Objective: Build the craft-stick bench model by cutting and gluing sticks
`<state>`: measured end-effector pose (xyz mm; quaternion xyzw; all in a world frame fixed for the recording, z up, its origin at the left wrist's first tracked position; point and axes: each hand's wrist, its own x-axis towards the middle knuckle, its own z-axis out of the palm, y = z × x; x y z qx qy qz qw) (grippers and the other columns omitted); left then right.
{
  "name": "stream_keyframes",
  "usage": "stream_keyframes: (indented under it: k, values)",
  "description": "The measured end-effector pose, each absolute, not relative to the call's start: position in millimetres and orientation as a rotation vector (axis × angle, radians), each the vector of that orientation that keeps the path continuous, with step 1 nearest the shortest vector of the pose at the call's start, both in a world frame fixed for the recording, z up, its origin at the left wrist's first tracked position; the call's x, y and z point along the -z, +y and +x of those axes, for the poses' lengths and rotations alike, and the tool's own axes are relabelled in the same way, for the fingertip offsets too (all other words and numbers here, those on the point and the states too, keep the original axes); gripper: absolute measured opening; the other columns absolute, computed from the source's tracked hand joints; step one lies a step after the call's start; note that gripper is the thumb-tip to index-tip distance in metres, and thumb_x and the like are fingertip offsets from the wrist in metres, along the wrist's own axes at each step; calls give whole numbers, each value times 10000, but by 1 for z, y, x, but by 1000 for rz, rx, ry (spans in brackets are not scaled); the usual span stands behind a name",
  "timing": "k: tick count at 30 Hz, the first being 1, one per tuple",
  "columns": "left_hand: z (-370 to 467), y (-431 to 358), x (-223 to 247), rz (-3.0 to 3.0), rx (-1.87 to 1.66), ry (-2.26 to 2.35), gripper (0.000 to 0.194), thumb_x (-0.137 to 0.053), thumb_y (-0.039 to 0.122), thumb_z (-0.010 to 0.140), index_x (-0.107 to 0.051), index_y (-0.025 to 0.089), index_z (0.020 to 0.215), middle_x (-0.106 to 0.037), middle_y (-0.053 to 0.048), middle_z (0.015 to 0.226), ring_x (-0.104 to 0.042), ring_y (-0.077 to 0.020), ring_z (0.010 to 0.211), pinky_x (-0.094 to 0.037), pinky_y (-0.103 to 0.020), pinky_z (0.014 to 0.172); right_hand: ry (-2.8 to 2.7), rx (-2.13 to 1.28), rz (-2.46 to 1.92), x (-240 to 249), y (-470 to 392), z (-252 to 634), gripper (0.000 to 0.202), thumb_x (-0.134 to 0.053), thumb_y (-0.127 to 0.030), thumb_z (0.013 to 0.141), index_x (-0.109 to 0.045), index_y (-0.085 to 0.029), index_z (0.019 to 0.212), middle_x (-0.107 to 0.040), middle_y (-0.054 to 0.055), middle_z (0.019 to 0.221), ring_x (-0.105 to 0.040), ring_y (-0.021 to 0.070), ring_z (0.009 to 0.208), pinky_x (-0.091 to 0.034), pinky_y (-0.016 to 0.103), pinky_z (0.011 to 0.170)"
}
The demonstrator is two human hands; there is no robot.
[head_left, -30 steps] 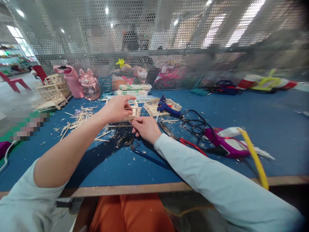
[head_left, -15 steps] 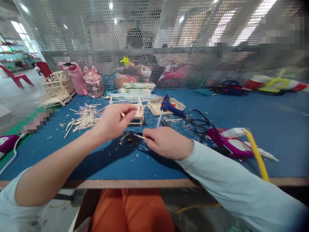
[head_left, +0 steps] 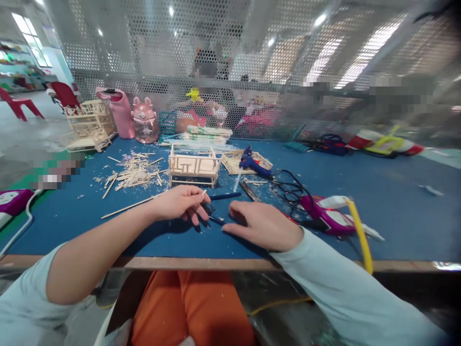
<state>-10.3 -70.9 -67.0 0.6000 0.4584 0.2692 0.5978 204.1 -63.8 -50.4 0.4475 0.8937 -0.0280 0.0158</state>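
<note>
My left hand [head_left: 184, 203] is pinched around a thin wooden stick [head_left: 204, 192], whose short pale end pokes out past the fingertips. Just right of it, a tool with two spread dark-blue handles [head_left: 226, 196] lies on the table, its head hidden by my left fingers. My right hand [head_left: 264, 223] hovers with thumb and fingers apart around the near handle, the thumb tip close to it; I cannot tell whether they touch. Behind the hands stands a small wooden stick frame [head_left: 194, 166]. A longer stick [head_left: 131, 206] slants left from behind my left wrist.
Loose sticks and scraps [head_left: 135, 175] lie at left. A blue glue gun [head_left: 254, 163] rests over a flat stick frame, its black cord [head_left: 288, 190] coiled rightward. A purple power strip [head_left: 334, 218] sits at right. Pink bottles [head_left: 122, 115] and a perforated metal screen [head_left: 237, 53] stand behind.
My left hand has come down toward the table's middle, uncovering the stick frame. My right hand no longer holds the stick, and its fingers have spread beside the blue-handled tool.
</note>
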Motion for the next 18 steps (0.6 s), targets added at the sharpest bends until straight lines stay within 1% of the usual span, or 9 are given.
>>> stream_keyframes:
  k: [4,6,9,10,12,14,15,17,18]
  values:
    - [-11,-70,66,1304,-793,1033,252,-597,413,778,-582,162,796,-681,-38,785,-597,-92,610,-377,-176,488,2744,1,1281,58,-71,201,191,-482,-375,883,-562,-210,828,-680,43,892,-631,183,783,-329,259,597]
    - [-13,-68,67,1336,-945,1057,238,-646,386,741,-626,152,774,-625,4,690,-528,-68,557,-373,-173,488,2709,-58,1309,62,-76,197,174,-433,-316,906,-556,-202,857,-682,64,928,-643,193,805,-332,265,597]
    - [-17,-63,68,1352,-1157,1101,235,-686,359,709,-668,151,816,-491,64,550,-417,-42,449,-348,-179,465,2669,-73,1448,66,-80,194,188,-363,-283,924,-527,-189,926,-682,82,838,-639,197,713,-324,277,569]
    - [-19,-61,68,1333,-1211,1102,242,-693,357,703,-669,151,829,-485,67,550,-410,-39,436,-351,-183,466,2692,-49,1529,66,-80,195,194,-341,-279,927,-513,-189,937,-672,75,791,-626,194,678,-323,280,564]
    - [-22,-59,68,1264,-1269,1079,269,-705,375,689,-660,153,835,-527,54,591,-413,-37,436,-367,-192,479,2829,65,1751,65,-79,198,195,-318,-289,923,-490,-197,903,-626,43,710,-588,178,634,-333,278,570]
    - [-23,-58,68,1200,-1249,1043,311,-707,429,678,-646,160,820,-586,21,656,-448,-51,477,-390,-202,507,3028,371,1990,63,-77,201,191,-347,-336,901,-458,-212,807,-541,1,635,-525,146,586,-343,263,555]
    - [-23,-59,68,1200,-1229,1023,329,-705,459,672,-640,164,802,-615,-2,706,-490,-68,534,-407,-209,539,3096,661,2075,62,-76,202,207,-373,-379,885,-432,-219,767,-487,-23,597,-479,127,542,-338,250,524]
    - [-21,-62,68,1294,-1201,972,345,-700,501,665,-632,172,747,-654,-51,862,-577,-125,757,-440,-239,665,3009,1471,2102,59,-77,199,272,-448,-474,835,-378,-231,735,-381,-71,542,-359,87,444,-280,216,428]
    - [-19,-65,68,1384,-1179,937,344,-692,511,674,-630,175,720,-653,-66,942,-576,-156,900,-436,-257,747,2852,1876,2052,58,-78,196,316,-491,-512,804,-355,-236,737,-339,-92,526,-295,69,407,-231,198,390]
